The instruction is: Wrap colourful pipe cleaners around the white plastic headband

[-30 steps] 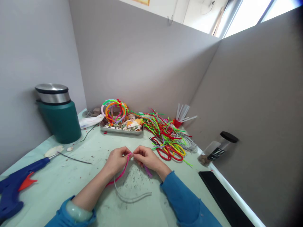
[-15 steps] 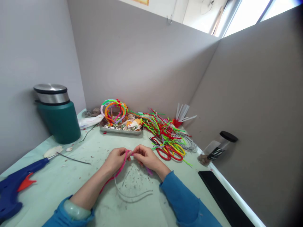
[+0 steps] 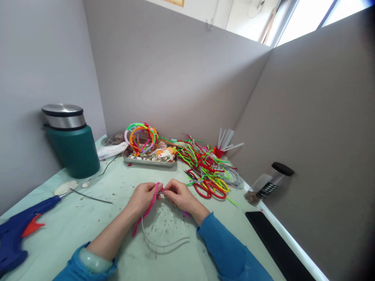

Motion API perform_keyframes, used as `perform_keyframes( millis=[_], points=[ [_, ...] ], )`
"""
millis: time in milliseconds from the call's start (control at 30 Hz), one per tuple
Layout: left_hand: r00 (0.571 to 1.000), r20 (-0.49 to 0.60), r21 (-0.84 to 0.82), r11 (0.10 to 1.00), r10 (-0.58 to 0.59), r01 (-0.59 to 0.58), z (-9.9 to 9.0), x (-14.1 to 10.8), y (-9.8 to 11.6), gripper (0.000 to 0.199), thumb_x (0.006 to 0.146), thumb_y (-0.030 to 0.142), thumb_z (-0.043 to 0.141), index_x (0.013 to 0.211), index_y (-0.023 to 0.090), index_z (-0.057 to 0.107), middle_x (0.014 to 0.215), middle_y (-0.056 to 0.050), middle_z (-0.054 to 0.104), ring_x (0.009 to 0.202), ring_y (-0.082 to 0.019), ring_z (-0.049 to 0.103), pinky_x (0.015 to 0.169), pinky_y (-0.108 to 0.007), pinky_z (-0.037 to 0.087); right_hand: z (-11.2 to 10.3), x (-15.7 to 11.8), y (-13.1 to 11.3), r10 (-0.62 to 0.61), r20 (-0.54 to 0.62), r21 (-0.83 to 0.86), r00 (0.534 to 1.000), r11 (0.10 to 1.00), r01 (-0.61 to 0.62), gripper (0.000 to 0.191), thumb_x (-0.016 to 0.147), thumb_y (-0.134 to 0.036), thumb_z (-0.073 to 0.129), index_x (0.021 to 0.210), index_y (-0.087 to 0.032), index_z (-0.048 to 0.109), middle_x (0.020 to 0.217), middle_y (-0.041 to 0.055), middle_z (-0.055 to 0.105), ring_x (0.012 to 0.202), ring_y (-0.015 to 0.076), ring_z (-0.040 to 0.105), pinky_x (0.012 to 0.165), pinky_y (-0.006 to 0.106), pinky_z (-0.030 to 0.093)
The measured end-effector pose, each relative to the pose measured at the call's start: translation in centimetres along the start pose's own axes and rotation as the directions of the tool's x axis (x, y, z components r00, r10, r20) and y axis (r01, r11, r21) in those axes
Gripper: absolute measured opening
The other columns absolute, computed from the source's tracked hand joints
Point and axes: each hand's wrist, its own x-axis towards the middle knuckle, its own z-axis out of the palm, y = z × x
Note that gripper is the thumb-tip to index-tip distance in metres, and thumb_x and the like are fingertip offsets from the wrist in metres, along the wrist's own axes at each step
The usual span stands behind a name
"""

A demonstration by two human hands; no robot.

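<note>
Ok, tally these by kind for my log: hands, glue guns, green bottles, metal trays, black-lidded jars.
Left hand and right hand: 2
Glue gun: 1
Green bottle: 1
Metal tray: 1
Black-lidded jar: 1
Total: 6

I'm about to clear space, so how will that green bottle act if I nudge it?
The green bottle looks rigid, likely sliding rather than flexing. Its broad body probably resists tipping under a light push, though its tall shape could topple if shoved high.

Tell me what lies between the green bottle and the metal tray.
In the head view, a white, crumpled item and a thin dark strand lie between the green bottle and the metal tray.
</note>
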Motion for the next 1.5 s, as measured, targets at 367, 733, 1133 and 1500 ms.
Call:
perform_keyframes(
  millis=[367,733,1133,1500],
  points=[
    [0.992,-0.061,0.118,0.988,0.109,-0.101,-0.2,-0.4,0.5,0.046,0.077,0.054,0.04,0.052,0.016,0.051,0.044,0.004,0.041,0.047,-0.01,0.036,0.046,-0.021,0.024,-0.3,0.0,-0.5,0.146,0.124,0.236,0.981,0.956,-0.172,0.017,0.076,-0.033,0.055,0.074,-0.017,0.049,0.051,-0.0064,0.049,0.037,0.0048,0.038,0.034,0.016,0.027],
    [0.984,-0.084,0.191,0.971,0.16,-0.142,0.0,-0.8,0.9,0.043,0.078,0.05,0.039,0.052,0.017,0.045,0.046,0.005,0.035,0.05,-0.01,0.034,0.048,-0.021,0.023,-0.4,0.2,0.1,0.231,0.267,0.426,0.936,0.842,-0.33,0.01,0.072,-0.024,0.054,0.073,-0.018,0.045,0.056,-0.0053,0.049,0.037,0.0031,0.03,0.035,0.016,0.019],
    [0.983,-0.093,0.216,0.967,0.16,-0.137,0.0,-0.8,1.2,0.042,0.08,0.05,0.037,0.054,0.018,0.044,0.047,0.006,0.034,0.05,-0.01,0.033,0.049,-0.021,0.023,-0.3,0.1,-1.2,0.298,0.239,0.373,0.924,0.851,-0.37,0.01,0.07,-0.021,0.05,0.068,-0.019,0.04,0.049,-0.0088,0.037,0.036,0.0025,0.02,0.036,0.018,0.011],
    [0.981,-0.107,0.231,0.964,0.159,-0.131,-0.1,-0.8,1.2,0.044,0.079,0.052,0.038,0.053,0.018,0.044,0.046,0.006,0.035,0.05,-0.01,0.034,0.049,-0.021,0.023,-0.1,0.1,-1.2,0.266,0.214,0.37,0.94,0.868,-0.33,0.008,0.071,-0.021,0.048,0.07,-0.02,0.04,0.05,-0.0095,0.033,0.037,0.0032,0.018,0.036,0.018,0.01]
  ],
)
